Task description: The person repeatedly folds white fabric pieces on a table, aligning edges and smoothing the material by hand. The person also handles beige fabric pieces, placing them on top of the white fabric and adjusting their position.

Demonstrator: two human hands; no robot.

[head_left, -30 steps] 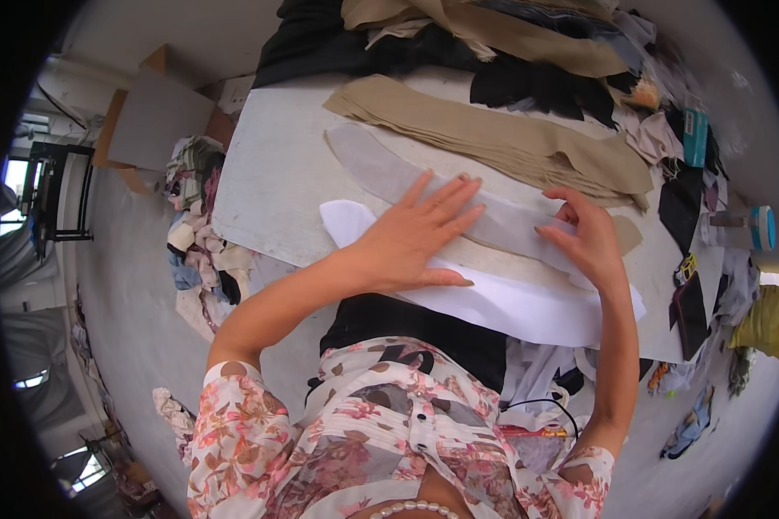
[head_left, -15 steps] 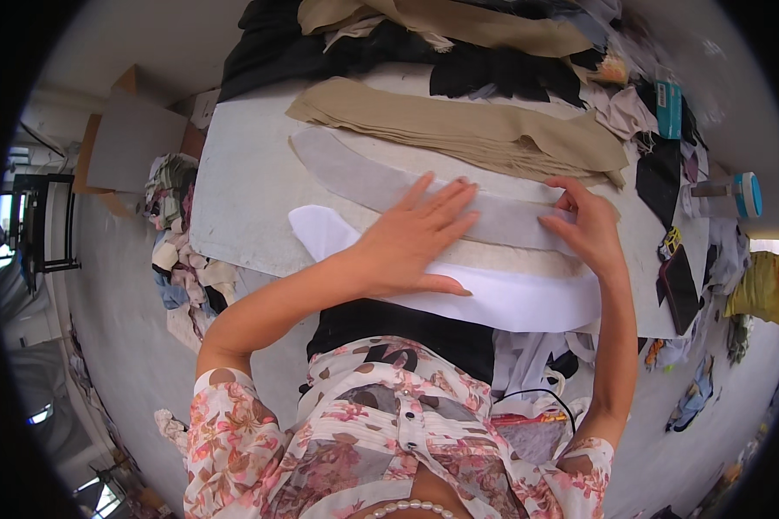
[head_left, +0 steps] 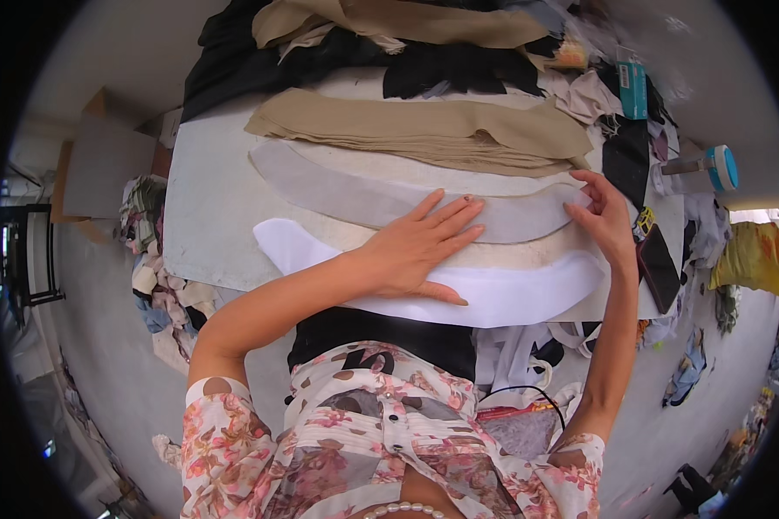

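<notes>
Resting the left hand (head_left: 420,251) flat on a long, curved, translucent grey fabric strip (head_left: 337,186), with fingers loosely spread, gripping nothing; touching the strip's right end with the right hand (head_left: 604,221), thumb and forefinger parted; cannot tell if pinching it; laid out on the pale grey table (head_left: 203,203), between layered khaki cloth pieces (head_left: 407,125) and a curved white fabric strip (head_left: 511,296).

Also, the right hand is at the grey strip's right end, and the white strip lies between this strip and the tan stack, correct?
No: the head view shows the white strip on the near side of the grey strip, not between it and the tan stack. The rest holds.
</notes>
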